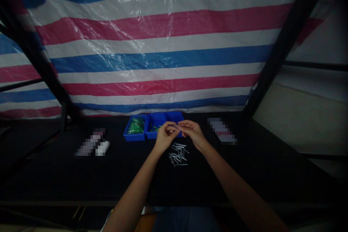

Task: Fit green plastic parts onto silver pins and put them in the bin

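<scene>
Where two bare forearms reach across a black tabletop, one loose pile of slender silvery metal fasteners lies between them, its pieces overlapping too closely for a firm count. Their long axes point in mixed directions; the single nearest one runs crosswise. The pile sits on the near side of both hands, a little closer to the left hand than to the right hand. Just beyond the pile, the fingertips of the two hands come together, seemingly clamped on one small slender piece, too slight to identify. Well to the pile's left are one pixelated flat object and one rounded white object; to its right, one more pixelated flat slab. Beyond the pile, mostly to its left, stand three open blue plastic trays in a row: the left holds one bag of green pieces, the middle a few green bits, the right partly hidden by the hands. Farthest from the pile hangs one red, white and blue striped plastic sheet.
</scene>
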### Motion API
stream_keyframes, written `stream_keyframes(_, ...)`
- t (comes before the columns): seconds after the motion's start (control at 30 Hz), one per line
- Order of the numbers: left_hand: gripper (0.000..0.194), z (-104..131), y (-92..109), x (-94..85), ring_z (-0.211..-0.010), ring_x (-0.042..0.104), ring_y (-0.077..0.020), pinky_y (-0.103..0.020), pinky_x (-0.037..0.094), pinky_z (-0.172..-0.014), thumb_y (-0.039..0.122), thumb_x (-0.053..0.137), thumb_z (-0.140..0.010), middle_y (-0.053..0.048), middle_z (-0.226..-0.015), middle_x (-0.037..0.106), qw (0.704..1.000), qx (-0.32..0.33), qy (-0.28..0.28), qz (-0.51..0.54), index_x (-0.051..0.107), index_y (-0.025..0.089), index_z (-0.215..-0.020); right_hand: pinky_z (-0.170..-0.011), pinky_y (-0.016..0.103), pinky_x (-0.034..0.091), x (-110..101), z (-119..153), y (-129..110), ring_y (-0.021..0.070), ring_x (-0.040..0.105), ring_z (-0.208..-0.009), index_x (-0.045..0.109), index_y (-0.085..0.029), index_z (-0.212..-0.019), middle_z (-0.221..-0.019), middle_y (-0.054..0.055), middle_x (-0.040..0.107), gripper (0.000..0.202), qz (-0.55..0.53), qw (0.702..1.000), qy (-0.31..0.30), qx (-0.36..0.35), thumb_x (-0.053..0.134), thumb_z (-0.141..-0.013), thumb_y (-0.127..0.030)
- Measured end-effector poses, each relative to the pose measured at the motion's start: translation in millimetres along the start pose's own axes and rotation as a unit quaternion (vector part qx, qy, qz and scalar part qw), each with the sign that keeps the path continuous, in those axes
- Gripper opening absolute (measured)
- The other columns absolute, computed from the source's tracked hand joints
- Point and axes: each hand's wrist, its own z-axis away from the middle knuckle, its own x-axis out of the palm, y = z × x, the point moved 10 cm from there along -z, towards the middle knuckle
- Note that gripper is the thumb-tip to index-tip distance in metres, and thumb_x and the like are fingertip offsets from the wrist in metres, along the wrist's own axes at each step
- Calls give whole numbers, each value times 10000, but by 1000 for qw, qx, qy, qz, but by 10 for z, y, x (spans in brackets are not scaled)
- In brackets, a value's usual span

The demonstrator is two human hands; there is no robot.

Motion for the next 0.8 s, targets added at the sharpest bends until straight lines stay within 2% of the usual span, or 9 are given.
stream_keyframes(0.13,349,1,29,-24,-551,542,-87,-199,393,-538,292,691,-653,-24,-685,643,1000,1,9,-7,541,133,-925,-423,208,360,-5,4,-16,75,478,-437,640,-166,-801,-635,5,624,272,-6,1000,3,-2,697,-619,-361)
stream_keyframes(0.23,318,-5,51,-61,-515,510,-72,-190,370,-506,285,706,-632,-28,-680,641,1000,-1,23,-15,564,122,-866,-418,209,355,-17,8,-24,76,470,-442,638,-165,-802,-651,14,622,281,-8,1000,9,3,652,-660,-408)
stream_keyframes(0.3,308,-16,54,-95,-511,508,-72,-192,373,-504,283,715,-618,-34,-682,643,999,-4,33,-17,574,118,-837,-414,208,353,-22,6,-36,75,463,-441,636,-165,-801,-653,14,618,292,-4,1000,11,0,651,-656,-419)
stream_keyframes(0.47,282,-50,56,-234,-562,546,-93,-211,422,-557,278,727,-595,-34,-684,641,997,-8,73,-1,597,123,-791,-397,192,352,-27,-9,17,74,449,-420,618,-164,-742,-502,-32,523,279,27,1000,9,11,681,-622,-408)
stream_keyframes(0.57,220,-64,74,-275,-584,556,-102,-218,436,-577,279,719,-601,-31,-660,628,997,-1,81,-2,616,124,-717,-375,180,361,48,-7,97,65,454,-417,597,-163,-710,-561,-20,558,281,38,999,-24,26,673,-625,-421)
stream_keyframes(0.67,197,-75,60,-240,-592,567,-116,-230,446,-585,291,704,-618,-31,-644,624,998,2,61,-4,627,126,-694,-371,176,388,141,6,150,62,479,-434,605,-163,-756,-696,12,624,292,51,996,-63,34,651,-644,-429)
stream_keyframes(0.73,200,-81,34,-233,-594,569,-121,-234,449,-583,296,697,-624,-31,-640,624,999,1,55,-4,632,127,-706,-368,176,396,140,3,140,66,493,-439,605,-164,-784,-735,22,642,302,65,995,-66,26,646,-645,-429)
stream_keyframes(0.8,202,-85,19,-282,-591,558,-115,-224,443,-570,295,698,-622,-30,-643,621,997,2,72,-9,635,127,-716,-360,179,390,88,-12,103,71,498,-427,601,-163,-802,-731,24,647,306,82,995,-54,10,640,-649,-425)
